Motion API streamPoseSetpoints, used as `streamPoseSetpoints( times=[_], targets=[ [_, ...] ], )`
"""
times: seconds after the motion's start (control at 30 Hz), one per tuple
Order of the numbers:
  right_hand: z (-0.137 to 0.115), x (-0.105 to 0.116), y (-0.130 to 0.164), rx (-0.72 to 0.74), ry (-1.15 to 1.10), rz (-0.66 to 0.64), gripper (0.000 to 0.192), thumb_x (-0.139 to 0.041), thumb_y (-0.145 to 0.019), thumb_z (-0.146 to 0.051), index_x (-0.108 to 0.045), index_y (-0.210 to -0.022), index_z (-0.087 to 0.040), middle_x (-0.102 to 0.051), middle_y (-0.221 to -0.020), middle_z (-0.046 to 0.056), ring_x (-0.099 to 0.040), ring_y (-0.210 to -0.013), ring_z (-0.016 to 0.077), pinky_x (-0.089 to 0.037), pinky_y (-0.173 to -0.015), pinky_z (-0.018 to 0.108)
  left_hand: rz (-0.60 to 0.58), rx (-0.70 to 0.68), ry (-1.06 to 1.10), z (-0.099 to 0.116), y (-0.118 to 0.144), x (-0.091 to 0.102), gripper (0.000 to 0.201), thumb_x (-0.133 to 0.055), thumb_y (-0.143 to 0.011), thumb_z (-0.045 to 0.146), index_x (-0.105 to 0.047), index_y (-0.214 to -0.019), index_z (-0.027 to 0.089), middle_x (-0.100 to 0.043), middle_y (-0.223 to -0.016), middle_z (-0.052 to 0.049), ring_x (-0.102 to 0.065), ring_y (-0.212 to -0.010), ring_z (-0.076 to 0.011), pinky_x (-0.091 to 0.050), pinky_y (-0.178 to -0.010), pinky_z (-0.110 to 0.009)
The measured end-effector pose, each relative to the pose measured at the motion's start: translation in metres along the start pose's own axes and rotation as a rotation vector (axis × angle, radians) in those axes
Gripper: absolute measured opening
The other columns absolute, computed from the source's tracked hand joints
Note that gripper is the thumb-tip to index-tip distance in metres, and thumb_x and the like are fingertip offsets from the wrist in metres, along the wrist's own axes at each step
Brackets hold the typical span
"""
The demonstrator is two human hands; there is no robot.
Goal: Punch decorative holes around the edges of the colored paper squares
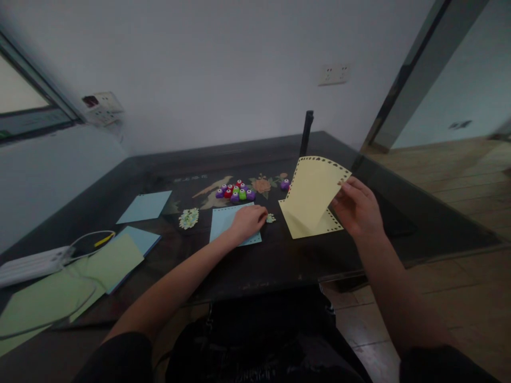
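The short sleeves (123,359) are black, and the other dark clothing (275,330) bears small pale markings (329,307).

A long white plastic power strip (35,266) lies at left on the dark table (279,272). A white double socket plate (334,74) is on the pale far wall (215,80); more white sockets (104,114) sit far left, beside a grey-framed window (19,88).
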State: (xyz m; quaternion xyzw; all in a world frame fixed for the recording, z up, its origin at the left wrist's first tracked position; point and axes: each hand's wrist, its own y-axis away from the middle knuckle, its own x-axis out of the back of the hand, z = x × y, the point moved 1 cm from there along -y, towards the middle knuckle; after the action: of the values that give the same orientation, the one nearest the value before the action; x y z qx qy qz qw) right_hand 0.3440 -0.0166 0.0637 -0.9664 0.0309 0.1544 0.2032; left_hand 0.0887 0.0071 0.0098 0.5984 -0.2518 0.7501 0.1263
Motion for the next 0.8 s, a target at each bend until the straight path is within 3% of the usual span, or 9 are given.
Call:
streamPoseSetpoints(
  times=[0.2,0.27,0.33,0.43,0.53,0.6,0.7,0.8],
  targets=[
    [0.004,-0.003,0.004,-0.048,0.000,0.032,0.014,-0.062,-0.073,-0.032,-0.052,-0.072,-0.022,-0.060,-0.073,0.000,-0.059,-0.068,0.0139,-0.051,-0.060,0.028,0.029,0.052,0.084,0.000,0.000,0.004,0.016,-0.048,-0.085,0.024,-0.063,-0.088,0.019,-0.066,-0.087,-0.005,-0.059,-0.080,-0.0180,-0.043,-0.071,-0.028],
    [0.005,-0.005,0.005,-0.051,0.038,0.035,0.015,-0.061,-0.074,-0.035,-0.052,-0.073,-0.023,-0.062,-0.079,0.001,-0.061,-0.074,0.0162,-0.052,-0.062,0.031,0.071,0.087,0.257,0.002,-0.002,0.006,0.016,-0.051,-0.084,0.026,-0.063,-0.089,0.018,-0.066,-0.085,-0.005,-0.060,-0.079,-0.0174,-0.044,-0.071,-0.028],
    [0.006,-0.008,0.007,-0.049,0.080,0.040,0.016,-0.059,-0.075,-0.038,-0.052,-0.075,-0.023,-0.063,-0.083,0.003,-0.061,-0.078,0.0183,-0.052,-0.064,0.033,0.068,0.154,0.564,0.006,-0.004,0.008,0.022,-0.050,-0.085,0.033,-0.063,-0.089,0.016,-0.067,-0.083,-0.005,-0.061,-0.074,-0.0159,-0.046,-0.068,-0.027],
    [0.008,-0.012,0.009,-0.048,0.122,0.038,0.019,-0.058,-0.075,-0.042,-0.052,-0.078,-0.024,-0.064,-0.086,0.004,-0.061,-0.080,0.0200,-0.052,-0.064,0.035,-0.156,0.322,1.069,0.018,-0.002,0.009,0.046,-0.039,-0.088,0.052,-0.063,-0.089,0.013,-0.070,-0.082,-0.009,-0.062,-0.061,-0.0135,-0.046,-0.056,-0.024],
    [0.010,-0.019,0.011,-0.061,0.127,0.010,0.022,-0.057,-0.075,-0.045,-0.052,-0.079,-0.024,-0.063,-0.086,0.004,-0.060,-0.079,0.0202,-0.052,-0.063,0.035,-0.434,0.449,1.379,0.032,0.006,0.008,0.063,-0.031,-0.086,0.064,-0.064,-0.085,0.011,-0.071,-0.083,-0.014,-0.065,-0.062,-0.0146,-0.047,-0.053,-0.023],
    [0.011,-0.023,0.014,-0.072,0.104,0.001,0.021,-0.058,-0.074,-0.044,-0.052,-0.077,-0.024,-0.063,-0.084,0.003,-0.060,-0.079,0.0195,-0.052,-0.063,0.035,-0.477,0.498,1.562,0.037,0.010,0.006,0.062,-0.030,-0.087,0.063,-0.064,-0.082,0.011,-0.071,-0.085,-0.016,-0.067,-0.068,-0.0148,-0.049,-0.057,-0.023],
    [0.015,-0.027,0.018,-0.077,0.020,-0.005,0.018,-0.062,-0.072,-0.039,-0.053,-0.073,-0.024,-0.062,-0.081,0.001,-0.059,-0.075,0.0168,-0.053,-0.062,0.033,-0.308,0.553,1.764,0.039,0.012,0.005,0.040,-0.045,-0.089,0.049,-0.063,-0.087,0.014,-0.071,-0.084,-0.011,-0.066,-0.068,-0.0119,-0.052,-0.064,-0.023],
    [0.020,-0.026,0.022,-0.075,-0.016,-0.019,0.016,-0.067,-0.071,-0.034,-0.056,-0.072,-0.022,-0.060,-0.078,0.000,-0.058,-0.070,0.0136,-0.054,-0.062,0.030,-0.056,0.550,1.771,0.032,0.011,0.006,0.018,-0.063,-0.080,0.030,-0.063,-0.090,0.015,-0.070,-0.082,-0.006,-0.064,-0.064,-0.0092,-0.052,-0.064,-0.021]
  ],
)
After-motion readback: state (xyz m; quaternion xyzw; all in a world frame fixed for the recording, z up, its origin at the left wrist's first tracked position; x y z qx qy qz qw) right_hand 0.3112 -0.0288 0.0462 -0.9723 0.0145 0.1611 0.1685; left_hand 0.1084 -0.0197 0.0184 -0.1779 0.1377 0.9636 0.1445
